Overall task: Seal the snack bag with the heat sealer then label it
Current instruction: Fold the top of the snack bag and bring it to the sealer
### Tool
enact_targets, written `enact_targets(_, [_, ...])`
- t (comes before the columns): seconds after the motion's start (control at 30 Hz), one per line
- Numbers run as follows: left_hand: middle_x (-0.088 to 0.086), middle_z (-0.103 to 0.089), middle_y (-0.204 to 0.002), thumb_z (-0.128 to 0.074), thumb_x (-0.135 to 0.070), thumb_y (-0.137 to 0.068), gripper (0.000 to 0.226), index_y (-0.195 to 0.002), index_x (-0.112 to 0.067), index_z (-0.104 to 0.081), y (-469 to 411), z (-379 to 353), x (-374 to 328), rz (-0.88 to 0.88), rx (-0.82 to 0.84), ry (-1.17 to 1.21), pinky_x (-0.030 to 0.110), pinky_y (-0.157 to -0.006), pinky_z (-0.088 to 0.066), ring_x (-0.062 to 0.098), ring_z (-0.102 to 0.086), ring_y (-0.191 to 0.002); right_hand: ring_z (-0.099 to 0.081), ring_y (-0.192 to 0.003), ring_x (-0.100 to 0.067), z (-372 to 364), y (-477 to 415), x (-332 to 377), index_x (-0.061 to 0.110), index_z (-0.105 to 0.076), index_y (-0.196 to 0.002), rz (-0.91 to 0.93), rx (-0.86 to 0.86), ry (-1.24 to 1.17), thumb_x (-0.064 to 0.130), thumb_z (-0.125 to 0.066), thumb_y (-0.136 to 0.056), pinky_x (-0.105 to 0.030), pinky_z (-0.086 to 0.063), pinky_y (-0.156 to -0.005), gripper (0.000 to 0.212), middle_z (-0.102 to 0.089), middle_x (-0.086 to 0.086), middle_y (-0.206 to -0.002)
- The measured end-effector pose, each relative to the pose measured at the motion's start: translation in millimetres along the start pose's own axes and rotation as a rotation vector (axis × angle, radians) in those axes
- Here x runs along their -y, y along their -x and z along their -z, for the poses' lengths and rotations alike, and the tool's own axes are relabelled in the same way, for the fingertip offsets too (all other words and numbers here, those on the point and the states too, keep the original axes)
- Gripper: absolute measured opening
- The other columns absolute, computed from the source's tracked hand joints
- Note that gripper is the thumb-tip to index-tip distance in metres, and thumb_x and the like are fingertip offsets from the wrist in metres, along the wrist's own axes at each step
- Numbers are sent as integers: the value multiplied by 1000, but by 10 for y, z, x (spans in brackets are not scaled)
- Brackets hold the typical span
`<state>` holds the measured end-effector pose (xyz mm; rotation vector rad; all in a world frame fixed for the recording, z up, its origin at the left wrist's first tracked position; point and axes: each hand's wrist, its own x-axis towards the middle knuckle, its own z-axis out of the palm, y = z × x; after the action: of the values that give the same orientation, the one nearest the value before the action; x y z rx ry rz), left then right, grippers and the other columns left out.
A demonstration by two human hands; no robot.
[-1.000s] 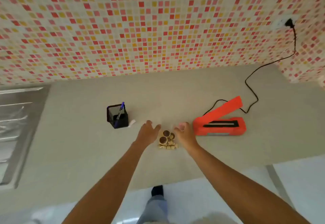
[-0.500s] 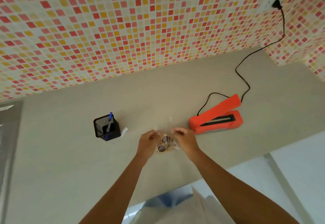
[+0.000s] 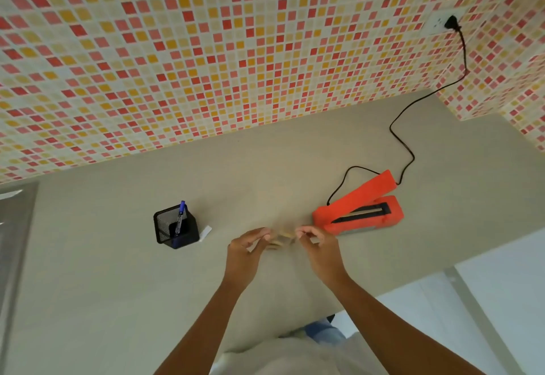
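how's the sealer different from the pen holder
The sealer is orange and solid; the pen holder is black wire mesh.
The sealer lies long and low with its lid raised at an angle; the pen holder stands upright, boxy and open-topped.
The sealer has a black cord running to a wall socket; the pen holder has none and holds a blue pen.
Both sit on the counter, untouched by either hand.

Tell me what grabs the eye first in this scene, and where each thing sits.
The wall of small red, pink and yellow mosaic tiles fills the upper half. On the beige countertop below, a bright orange heat sealer lies right of centre, lid raised, its black cord plugged into the wall socket. Both hands pinch a blurred clear snack bag in the middle.
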<state>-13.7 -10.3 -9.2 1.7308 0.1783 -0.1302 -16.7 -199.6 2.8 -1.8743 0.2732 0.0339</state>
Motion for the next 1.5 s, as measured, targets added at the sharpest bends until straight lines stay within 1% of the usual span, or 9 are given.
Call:
enact_targets(0.1, [-7,-77,-102,-70,-21,-87,18,-102,-16,-78,-20,44,-2,-7,2,43,18,-88,-51,8,-70,-99,-65,-85,-3,-7,-36,-12,22,-73,-91,41,44,47,7,-66,-91,-12,-47,-73,16,-74,9,-90])
enact_targets(0.23, [-4,-76,-108,-75,-45,-78,32,-102,-24,-78,-41,125,172,104,75,27,38,-99,-49,16,-68,-107,-63,-86,7,-52,-30,-157,23,-71,-94,-6,113,135,-9,-61,-85,-10,-44,-79,35,-71,12,-93])
enact_targets(0.37, [-9,-71,-115,-71,-18,-88,29,-115,-27,-69,-71,137,195,119,144,-86,23,-92,-45,-1,-62,-107,-56,-99,14,-133,-58,-148,16,-66,-121,-10,254,186,-12,-64,-79,-5,-43,-84,50,-65,11,-115])
enact_targets(0.47, [-22,-72,-101,-69,-23,-89,19,-103,-34,-73,-84,133,127,88,157,-150,17,-82,-47,-12,-63,-96,-54,-109,5,-231,-98,-126,15,-56,-135,-27,407,218,-8,-70,-76,0,-38,-86,64,-59,9,-122])
enact_targets(0.67, [1,-76,-86,-67,-24,-91,13,-86,-17,-76,-187,174,132,169,115,-34,29,-78,-54,19,-71,-84,-63,-87,-14,-317,-188,-47,12,-71,-102,-136,336,12,19,-85,-76,-17,-49,-74,31,-69,-2,-96])
enact_targets(0.9, [9,-75,-91,-61,-19,-95,17,-90,-6,-72,-129,208,215,226,150,44,21,-73,-51,11,-67,-78,-72,-91,-25,-269,-168,-139,25,-74,-108,-331,513,-57,45,-89,-63,-34,-57,-78,51,-72,-16,-106])
enact_targets(1.2, [4,-73,-76,-64,-21,-92,17,-88,-8,-74,-105,188,336,354,97,27,29,-60,-53,15,-65,-65,-70,-73,-20,-328,-142,-204,13,-81,-82,-346,429,-66,28,-85,-75,-31,-55,-71,17,-77,-11,-81])
enact_targets(1.37, [1,-76,-76,-71,-20,-87,10,-80,-18,-78,-177,219,384,353,30,-120,38,-71,-61,23,-72,-73,-69,-70,-17,-334,-208,-261,11,-81,-82,-364,384,-52,22,-85,-75,-31,-54,-69,14,-77,-13,-80])
enact_targets(1.5, [-6,-76,-80,-72,-22,-84,9,-87,-21,-80,-181,230,349,295,20,-372,16,-68,-52,9,-68,-73,-59,-57,-11,-363,-286,-332,3,-77,-70,-352,317,105,24,-88,-70,-25,-46,-59,24,-71,-14,-65])
